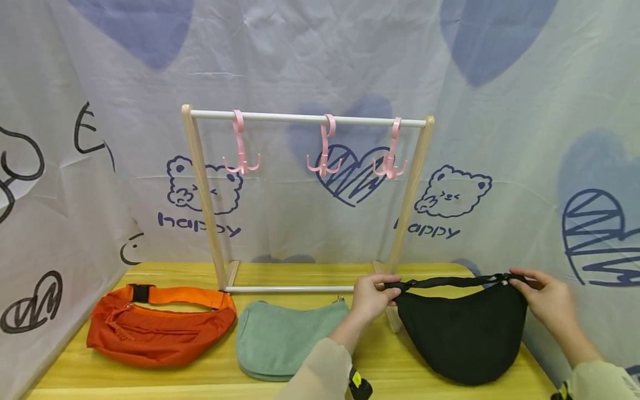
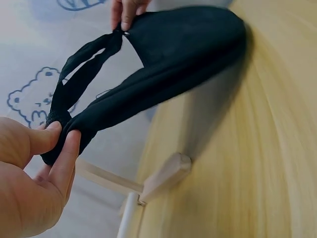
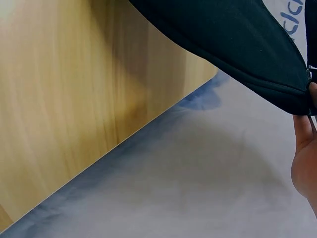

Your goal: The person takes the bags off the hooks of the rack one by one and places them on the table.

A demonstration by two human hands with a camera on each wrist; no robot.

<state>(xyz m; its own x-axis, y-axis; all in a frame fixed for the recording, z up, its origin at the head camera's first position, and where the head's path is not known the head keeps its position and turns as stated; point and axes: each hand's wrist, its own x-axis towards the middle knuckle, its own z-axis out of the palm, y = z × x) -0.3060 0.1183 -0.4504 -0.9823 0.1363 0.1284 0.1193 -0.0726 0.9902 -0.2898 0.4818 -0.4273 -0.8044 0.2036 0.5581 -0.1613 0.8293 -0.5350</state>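
A black shoulder bag (image 1: pixel 462 333) hangs upright between my two hands at the right of the head view. My left hand (image 1: pixel 369 300) pinches its left upper corner, where the strap (image 1: pixel 450 282) joins. At the opposite corner my right hand (image 1: pixel 547 300) grips the bag between thumb and fingers. In the left wrist view the left thumb and fingers (image 2: pixel 67 166) close on the strap end, and the strap forms a loop above the bag. The right wrist view shows the bag (image 3: pixel 223 44) partly, with the right hand (image 3: pixel 307 163) cut off at the edge.
A wooden rack with a white top bar (image 1: pixel 285 117) stands behind, carrying pink hooks (image 1: pixel 324 161). An orange waist bag (image 1: pixel 160 333) lies at the left of the yellow wooden table (image 1: pixel 200 383). Beside it is a green bag (image 1: pixel 285 339), partly behind my left arm. A printed curtain surrounds the table.
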